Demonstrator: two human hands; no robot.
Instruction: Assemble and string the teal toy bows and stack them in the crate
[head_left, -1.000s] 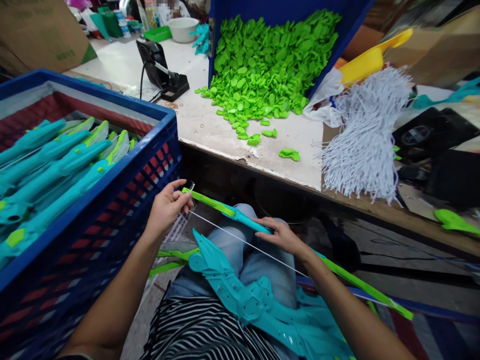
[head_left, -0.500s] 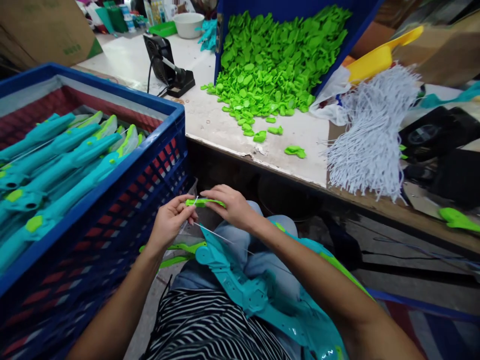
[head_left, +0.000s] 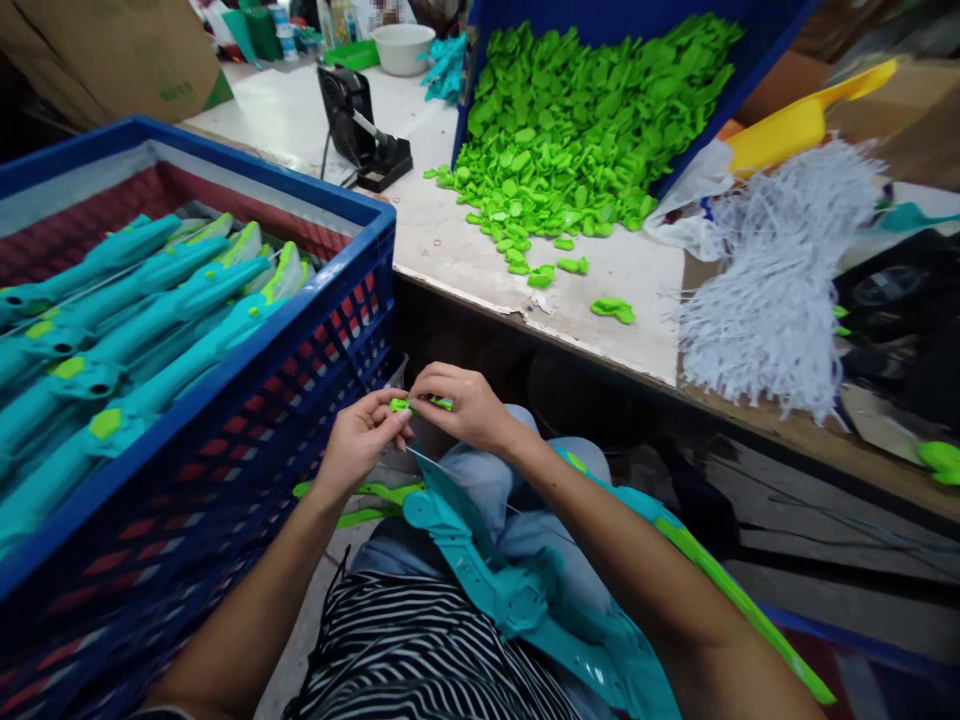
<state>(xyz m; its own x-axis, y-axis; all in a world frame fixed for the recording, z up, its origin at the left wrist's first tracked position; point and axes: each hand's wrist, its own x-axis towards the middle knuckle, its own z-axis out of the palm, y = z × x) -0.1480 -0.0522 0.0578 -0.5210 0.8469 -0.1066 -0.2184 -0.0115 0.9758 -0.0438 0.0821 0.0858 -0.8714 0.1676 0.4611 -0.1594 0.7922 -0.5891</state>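
Note:
My left hand (head_left: 364, 432) pinches one end of a small bright green plastic piece (head_left: 399, 405). The closed fingers of my right hand (head_left: 466, 405) meet my left fingertips at that piece, whose other end shows beneath them. Whether they also grip the thin white string is too small to tell. From near my left hand the string runs down to the right, past the pointed tip of a turquoise plastic toy-like body (head_left: 517, 595). That body lies across my lap, with long green strips at its left end and a green strip (head_left: 739, 590) along its right side.
A blue crate (head_left: 379, 225) of turquoise-and-green assemblies stands at my left. On the white workbench (head_left: 435, 255) are a tipped blue bin spilling green pieces (head_left: 585, 120), a bundle of white strings (head_left: 772, 280), a yellow scoop (head_left: 787, 130) and a black stand with a soldering iron (head_left: 364, 130).
My right fingers have slid left along the green piece to meet my left fingertips, covering its middle. The view has shifted, so the bench and crate appear further right.

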